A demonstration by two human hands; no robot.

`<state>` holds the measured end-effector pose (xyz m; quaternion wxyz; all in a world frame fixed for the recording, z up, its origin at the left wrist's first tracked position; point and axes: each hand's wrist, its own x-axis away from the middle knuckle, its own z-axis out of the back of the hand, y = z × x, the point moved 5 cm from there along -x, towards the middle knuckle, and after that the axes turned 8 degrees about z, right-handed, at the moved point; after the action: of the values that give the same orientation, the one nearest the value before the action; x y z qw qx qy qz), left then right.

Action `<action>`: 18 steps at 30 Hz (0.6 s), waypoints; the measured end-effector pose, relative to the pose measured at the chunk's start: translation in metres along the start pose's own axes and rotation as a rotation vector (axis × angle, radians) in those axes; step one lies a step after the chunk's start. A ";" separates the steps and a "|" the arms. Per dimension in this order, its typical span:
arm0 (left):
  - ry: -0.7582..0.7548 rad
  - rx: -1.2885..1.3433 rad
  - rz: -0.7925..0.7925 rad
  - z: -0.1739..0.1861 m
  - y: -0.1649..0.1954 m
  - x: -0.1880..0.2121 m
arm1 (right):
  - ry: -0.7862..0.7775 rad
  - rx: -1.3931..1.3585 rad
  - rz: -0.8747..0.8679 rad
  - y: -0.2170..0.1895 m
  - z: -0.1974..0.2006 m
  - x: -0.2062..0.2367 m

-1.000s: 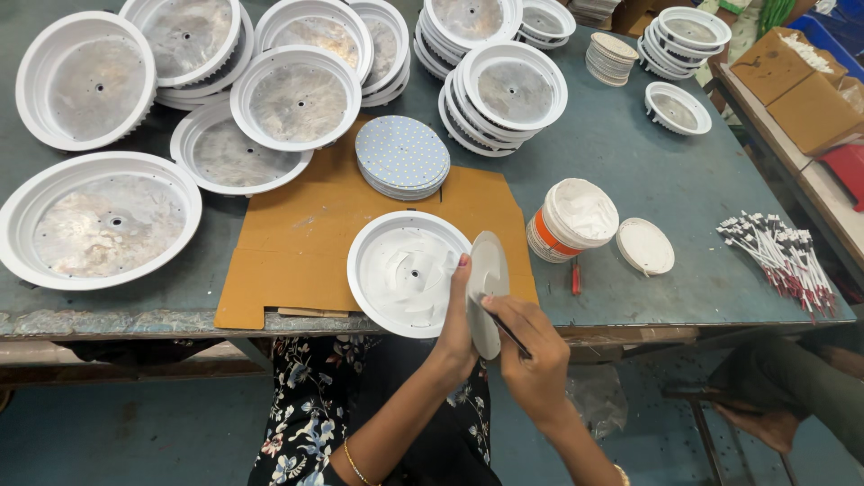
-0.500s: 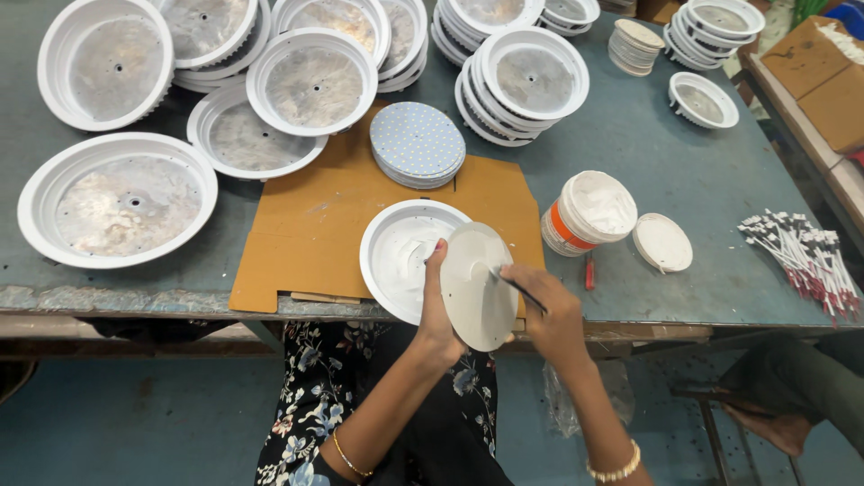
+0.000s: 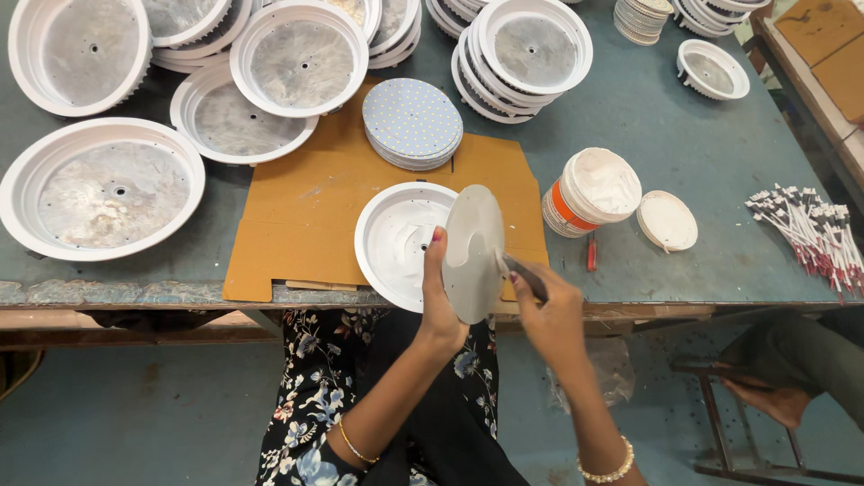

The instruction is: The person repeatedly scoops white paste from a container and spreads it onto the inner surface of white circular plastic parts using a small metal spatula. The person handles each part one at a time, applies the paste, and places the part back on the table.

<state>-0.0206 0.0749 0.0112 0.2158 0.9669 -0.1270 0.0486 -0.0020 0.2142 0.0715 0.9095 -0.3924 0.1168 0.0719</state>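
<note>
Round grey disc (image 3: 473,254), held on edge above the near rim of the brown cardboard sheet (image 3: 306,216), plain face turned toward the right hand. Left hand (image 3: 439,297) closed on the disc's left rim, thumb up along the edge. Right hand (image 3: 551,310) closed around a thin dark tool (image 3: 524,275), tip touching the disc's face. White round housing (image 3: 400,241) lying open side up on the cardboard sheet, just behind and left of the disc. Stack of pale dotted round boards (image 3: 412,123) at the far edge of the cardboard sheet. White tub of white paste (image 3: 591,192) with an orange band just right of the cardboard sheet, loose lid (image 3: 667,220) beside it. Bundle of red-and-white wires (image 3: 808,231) well to the right of the cardboard sheet. Larger white housings (image 3: 99,187), single and stacked, left of and beyond the cardboard sheet on the grey-green desk (image 3: 666,126). Another person's hand (image 3: 765,396) low at the right, below the desk edge.
</note>
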 end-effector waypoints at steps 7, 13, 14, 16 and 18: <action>0.031 -0.057 -0.145 0.012 -0.006 0.002 | 0.060 -0.019 0.133 -0.032 -0.021 0.022; -0.015 -0.162 -0.215 0.004 -0.005 0.005 | 0.039 -0.045 0.036 -0.049 -0.016 0.027; -0.041 -0.154 -0.233 0.002 -0.005 0.006 | 0.039 -0.046 0.076 -0.054 -0.014 0.028; -0.061 -0.130 -0.252 0.000 -0.006 0.007 | 0.032 -0.056 0.136 -0.062 -0.012 0.032; -0.047 -0.100 -0.254 0.003 -0.008 0.006 | 0.019 -0.074 0.176 -0.067 -0.011 0.037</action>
<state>-0.0120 0.0797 0.0062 0.2649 0.9642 -0.0108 -0.0084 0.0466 0.1621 0.1004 0.8835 -0.4144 0.1567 0.1520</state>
